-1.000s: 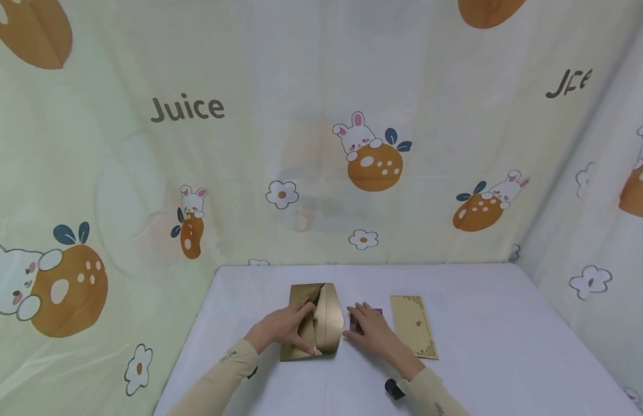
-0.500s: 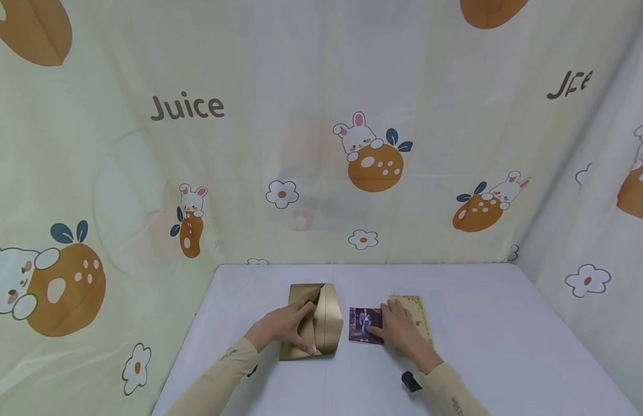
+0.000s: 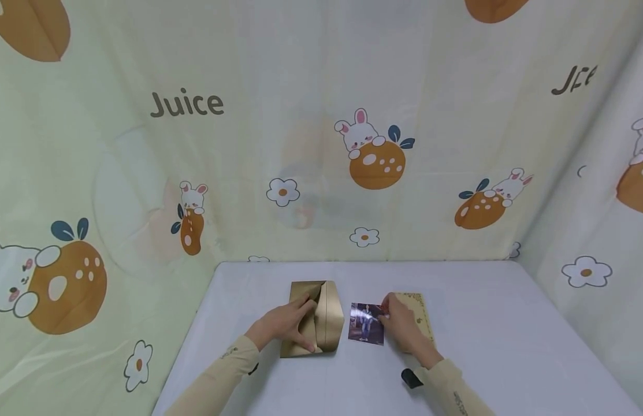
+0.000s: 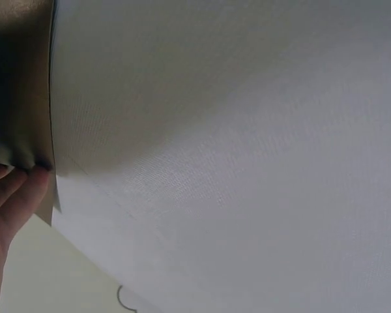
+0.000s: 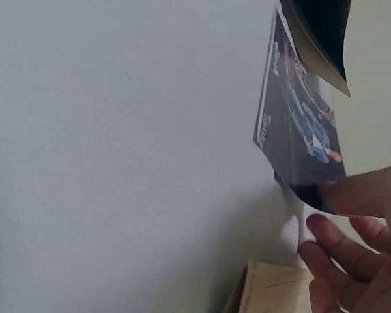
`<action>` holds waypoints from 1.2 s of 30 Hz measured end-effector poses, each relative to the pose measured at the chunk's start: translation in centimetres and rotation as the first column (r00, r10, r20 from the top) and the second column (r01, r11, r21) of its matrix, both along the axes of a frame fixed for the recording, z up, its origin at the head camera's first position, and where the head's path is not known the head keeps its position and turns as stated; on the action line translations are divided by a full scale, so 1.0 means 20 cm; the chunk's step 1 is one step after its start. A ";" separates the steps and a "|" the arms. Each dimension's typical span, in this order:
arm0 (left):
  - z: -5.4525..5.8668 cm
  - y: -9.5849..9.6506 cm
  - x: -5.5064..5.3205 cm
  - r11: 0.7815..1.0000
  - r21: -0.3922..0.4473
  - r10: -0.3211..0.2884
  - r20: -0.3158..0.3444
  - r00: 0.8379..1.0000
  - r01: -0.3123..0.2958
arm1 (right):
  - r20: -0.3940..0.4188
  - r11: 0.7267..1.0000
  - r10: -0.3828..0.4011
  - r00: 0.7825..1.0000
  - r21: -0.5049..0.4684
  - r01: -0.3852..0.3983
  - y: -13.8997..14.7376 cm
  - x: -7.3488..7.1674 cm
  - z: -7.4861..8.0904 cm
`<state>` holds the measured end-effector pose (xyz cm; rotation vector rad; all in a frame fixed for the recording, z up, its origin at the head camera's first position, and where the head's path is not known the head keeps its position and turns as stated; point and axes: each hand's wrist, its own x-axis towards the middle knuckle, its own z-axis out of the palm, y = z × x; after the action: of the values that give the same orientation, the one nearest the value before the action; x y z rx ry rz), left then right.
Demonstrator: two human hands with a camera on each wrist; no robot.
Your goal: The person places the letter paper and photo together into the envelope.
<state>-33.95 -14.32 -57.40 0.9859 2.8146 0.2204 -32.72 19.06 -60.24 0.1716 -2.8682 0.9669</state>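
Photo (image 3: 361, 330) has tipped up since half a second ago: its right edge, then flat beneath the right hand, now stands raised off the counter (image 3: 477, 341). Right hand (image 3: 402, 327) pinches that edge; the right wrist view shows the thumb laid on the printed face and the sheet bending. Position of photo: between the hands, close beside the right one, printed side up, left part low near the counter.

Left hand (image 3: 285, 323): unmoved, thumb and fingers spread apart, touching the gold envelope (image 3: 331, 326). Envelope mouth gapes just to the right of those fingertips, flap unfolded toward the photo. Hands well apart from each other.

Cream card (image 3: 420, 312) with an ornate border: lies partly hidden behind the right hand. Black object (image 3: 412, 379): at the right wrist, identity unclear. Printed curtain (image 3: 248, 156): beyond both hands.
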 end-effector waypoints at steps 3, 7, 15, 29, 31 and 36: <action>0.00 0.00 0.00 1.000 -0.007 0.000 0.003 1.000 0.000 | 0.032 0.988 0.001 0.999 -0.152 0.004 0.02 0.00 0.01; -0.01 0.00 -0.01 1.000 -0.018 0.004 0.006 1.000 -0.004 | 0.089 0.953 0.000 0.996 -0.301 0.026 0.03 -0.02 0.06; 0.01 0.00 -0.01 1.000 -0.019 0.015 0.025 1.000 -0.015 | 0.126 0.938 0.028 0.992 -0.346 0.018 0.03 -0.08 0.14; -0.01 0.02 -0.01 1.000 -0.012 0.024 0.029 0.999 -0.024 | 0.162 0.930 0.066 0.985 -0.368 -0.001 -0.21 -0.13 0.10; -0.01 0.02 -0.02 1.000 -0.011 0.028 0.032 0.999 -0.028 | 0.161 0.931 0.076 0.984 -0.365 -0.012 -0.24 -0.13 0.09; -0.02 0.01 -0.02 1.000 -0.007 0.030 0.024 0.999 -0.030 | 0.155 0.936 0.095 0.983 -0.350 -0.035 -0.33 -0.16 0.07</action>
<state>-34.43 -14.14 -57.82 0.9340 2.8080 0.2247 -35.86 12.50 -58.94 0.1603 -2.7900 1.5501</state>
